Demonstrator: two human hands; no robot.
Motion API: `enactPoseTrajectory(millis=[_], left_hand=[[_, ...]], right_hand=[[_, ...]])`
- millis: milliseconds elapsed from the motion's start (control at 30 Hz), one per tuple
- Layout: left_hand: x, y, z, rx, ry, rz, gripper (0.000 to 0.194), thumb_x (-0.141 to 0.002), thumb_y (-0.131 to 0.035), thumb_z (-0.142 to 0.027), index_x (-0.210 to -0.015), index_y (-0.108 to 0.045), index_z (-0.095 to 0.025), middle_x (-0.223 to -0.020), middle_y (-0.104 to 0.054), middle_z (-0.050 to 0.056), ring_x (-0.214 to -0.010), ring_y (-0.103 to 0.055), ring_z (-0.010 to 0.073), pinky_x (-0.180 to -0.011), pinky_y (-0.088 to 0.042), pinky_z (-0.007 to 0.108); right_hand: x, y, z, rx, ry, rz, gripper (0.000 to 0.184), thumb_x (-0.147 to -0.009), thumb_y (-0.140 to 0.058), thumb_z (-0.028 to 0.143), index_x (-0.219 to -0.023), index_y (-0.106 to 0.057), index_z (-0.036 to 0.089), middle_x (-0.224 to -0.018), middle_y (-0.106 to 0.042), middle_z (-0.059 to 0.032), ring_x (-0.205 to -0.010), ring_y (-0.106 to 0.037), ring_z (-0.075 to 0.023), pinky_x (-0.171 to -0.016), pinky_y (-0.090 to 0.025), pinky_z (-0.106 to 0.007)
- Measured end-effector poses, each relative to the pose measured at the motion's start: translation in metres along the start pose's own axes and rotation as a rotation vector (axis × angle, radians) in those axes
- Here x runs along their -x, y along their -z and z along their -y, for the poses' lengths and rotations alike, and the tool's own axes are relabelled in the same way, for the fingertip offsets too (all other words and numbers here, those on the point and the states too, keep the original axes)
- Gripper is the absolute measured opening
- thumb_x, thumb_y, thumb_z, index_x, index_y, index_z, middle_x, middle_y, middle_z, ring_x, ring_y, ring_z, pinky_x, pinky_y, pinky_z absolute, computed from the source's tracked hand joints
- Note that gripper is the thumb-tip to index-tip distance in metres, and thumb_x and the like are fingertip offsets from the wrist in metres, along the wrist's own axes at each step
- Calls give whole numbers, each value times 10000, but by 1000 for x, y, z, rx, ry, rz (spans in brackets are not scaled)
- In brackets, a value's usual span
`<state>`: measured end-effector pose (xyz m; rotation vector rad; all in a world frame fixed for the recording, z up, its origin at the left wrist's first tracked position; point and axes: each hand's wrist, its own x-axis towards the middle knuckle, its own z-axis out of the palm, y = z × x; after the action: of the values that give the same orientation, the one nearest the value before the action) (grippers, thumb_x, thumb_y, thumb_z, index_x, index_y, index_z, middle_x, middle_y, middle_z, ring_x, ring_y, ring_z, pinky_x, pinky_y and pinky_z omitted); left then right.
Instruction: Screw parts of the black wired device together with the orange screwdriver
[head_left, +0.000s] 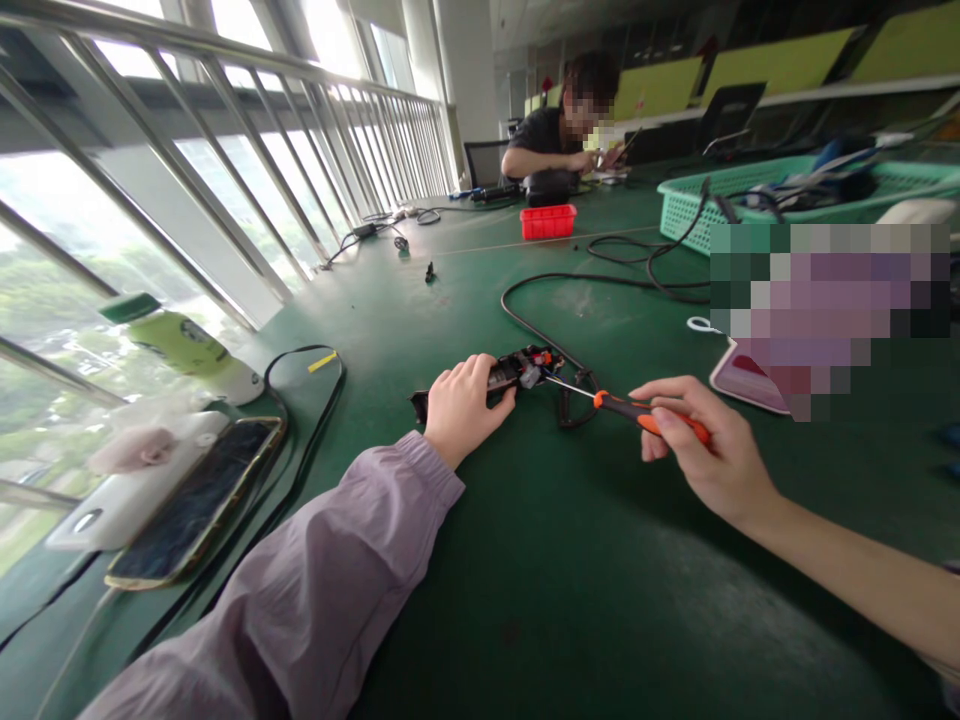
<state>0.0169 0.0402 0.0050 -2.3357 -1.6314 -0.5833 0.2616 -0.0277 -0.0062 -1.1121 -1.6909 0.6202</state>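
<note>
Our left hand (465, 405) lay palm-down, fingers curled over the device (517, 372) on the counter (570, 580). Our right hand (705, 450) pinched the screwdriver (637, 410), tip touching the device just beyond the left fingers.

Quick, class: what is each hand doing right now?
Left hand: closed on the small black device.
Right hand: closed on the orange-handled screwdriver.

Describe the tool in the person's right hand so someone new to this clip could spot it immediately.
Start at the long green table and find the two hands near its middle. The left hand presses down a small opened black device; the right hand holds a slim screwdriver pointed at it. Its bright orange handle and thin metal shaft set it apart from the black cables lying around it.
</note>
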Motion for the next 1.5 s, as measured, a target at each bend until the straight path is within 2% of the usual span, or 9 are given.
enactPoseTrajectory(millis=[233,400,467,567,700,900,1133,1333,1500], left_hand=[[0,-1,1,-11,0,6,274,-819,-485,-410,-988,-521,-197,-926,-649,30,-872,-612,213,-736,-434,320],[0,-1,1,-10,-2,5,276,-820,-484,-410,-987,-523,-193,-923,-647,30,-870,-611,212,-739,-435,321],[0,-1,1,-10,-5,3,274,-821,-483,-407,-985,-524,-193,-920,-647,29,-866,-612,211,-736,-434,320],[0,-1,1,-8,-2,6,273,-819,-485,-404,-985,-524,-192,-921,-648,31,-866,-611,211,-737,-433,318],[0,0,1,-5,5,11,278,-817,-491,-406,-992,-522,-192,-931,-648,34,-877,-610,213,-741,-433,319],[0,-1,1,-9,2,11,278,-818,-489,-408,-988,-522,-191,-920,-648,33,-869,-610,214,-737,-434,321],[0,-1,0,-8,4,7,275,-817,-492,-409,-986,-524,-195,-921,-647,33,-872,-610,214,-742,-433,321],[-1,-1,0,-14,6,7,277,-815,-492,-407,-987,-526,-191,-918,-649,35,-868,-611,216,-737,-433,322],[0,-1,1,-12,1,2,283,-818,-487,-410,-995,-525,-192,-928,-650,35,-874,-612,216,-742,-433,322]], right_hand=[[-1,-1,-3,66,133,-228,255,-804,-599,269,-1049,-539,233,-993,-595,-45,-849,-633,-171,-810,-469,-324],[0,-1,0,18,27,1,140,-881,-484,302,-981,-549,228,-591,-562,39,-519,-568,-117,-535,-452,-250],[0,0,1,15,8,18,156,-899,-449,307,-997,-543,230,-533,-531,52,-485,-547,-116,-515,-441,-248],[0,-1,-1,61,69,-121,212,-853,-534,284,-1059,-528,234,-745,-609,5,-662,-625,-140,-661,-483,-282],[-1,-2,-4,87,166,-238,285,-793,-607,245,-1067,-529,235,-1048,-576,-57,-896,-629,-182,-832,-470,-331],[0,-1,1,29,38,26,163,-880,-480,273,-1033,-520,232,-598,-557,45,-498,-562,-107,-529,-460,-241],[-1,-2,-3,115,174,-216,275,-794,-595,238,-1060,-528,230,-1007,-598,-53,-850,-642,-179,-802,-484,-330],[-1,-1,3,108,46,85,139,-862,-493,246,-992,-540,227,-613,-597,39,-545,-600,-119,-568,-469,-243],[0,-1,-1,124,122,-105,234,-811,-575,245,-1041,-534,234,-844,-629,-14,-753,-650,-160,-721,-493,-291]])
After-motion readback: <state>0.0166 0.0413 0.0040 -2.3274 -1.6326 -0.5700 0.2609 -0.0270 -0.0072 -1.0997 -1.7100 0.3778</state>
